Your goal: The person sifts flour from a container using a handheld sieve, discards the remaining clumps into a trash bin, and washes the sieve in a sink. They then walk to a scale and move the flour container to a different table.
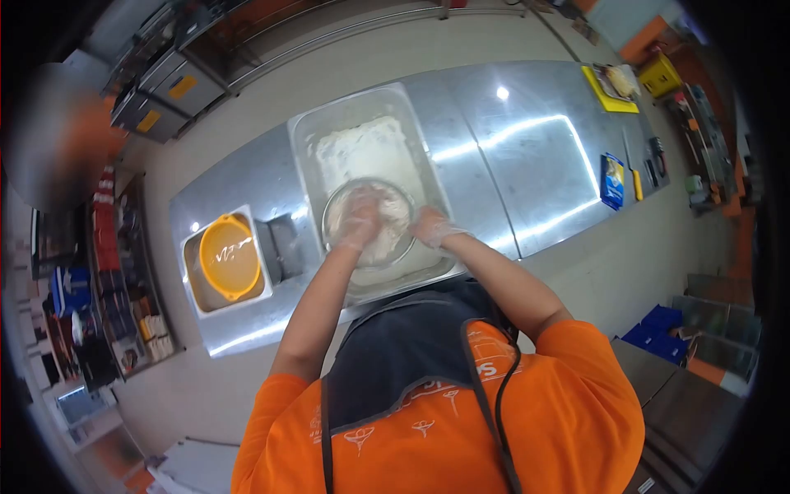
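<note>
A deep steel pan (302, 156) holds a heap of white flour (362, 148). In its near half sits a round metal-rimmed vessel (374, 265), with floury, lumpy stuff (397, 211) inside. My left hand (360, 216), in a clear glove, reaches down into this vessel; its fingers are blurred and partly hidden in the flour. At the vessel's right side, my right hand (429, 226), also gloved, is closed on the rim.
Left of the pan, a yellow basket (230, 257) sits in a smaller steel pan (194, 284). Far right on the steel table (535, 165) lie a blue packet (612, 181), a yellow-handled knife (637, 184) and a yellow board (607, 92). A blurred person (62, 140) stands at far left.
</note>
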Tool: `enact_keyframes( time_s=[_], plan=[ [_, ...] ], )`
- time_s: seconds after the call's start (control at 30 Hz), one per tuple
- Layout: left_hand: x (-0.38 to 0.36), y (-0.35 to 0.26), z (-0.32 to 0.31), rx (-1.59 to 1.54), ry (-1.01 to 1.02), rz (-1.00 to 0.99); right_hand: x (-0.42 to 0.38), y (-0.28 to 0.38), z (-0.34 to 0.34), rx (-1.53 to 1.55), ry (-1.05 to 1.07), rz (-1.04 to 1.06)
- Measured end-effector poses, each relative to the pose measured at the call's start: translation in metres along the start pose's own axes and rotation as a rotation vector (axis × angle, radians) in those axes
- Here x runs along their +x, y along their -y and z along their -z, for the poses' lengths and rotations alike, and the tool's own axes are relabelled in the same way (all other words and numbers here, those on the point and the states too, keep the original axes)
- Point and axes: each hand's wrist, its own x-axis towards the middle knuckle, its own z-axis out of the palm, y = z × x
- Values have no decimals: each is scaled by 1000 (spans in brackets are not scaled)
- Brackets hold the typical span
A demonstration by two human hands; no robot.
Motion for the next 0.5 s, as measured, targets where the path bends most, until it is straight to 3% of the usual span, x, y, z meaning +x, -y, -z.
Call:
enact_keyframes(
  time_s=[0.1,0.17,0.23,0.33,0.5],
  plan=[
    [-7,-9,11,59,-100,14,-1,-12,-3,-134,-61,105],
    [-8,-49,41,141,-37,124,12,-23,-10,-41,-39,49],
    [-10,-77,56,180,37,248,-27,18,56,49,129,-48],
    [-14,-85,36,171,4,217,-21,11,61,95,5,-107],
    [-12,-100,20,40,120,319,-19,-4,63,-51,92,55]
  ],
)
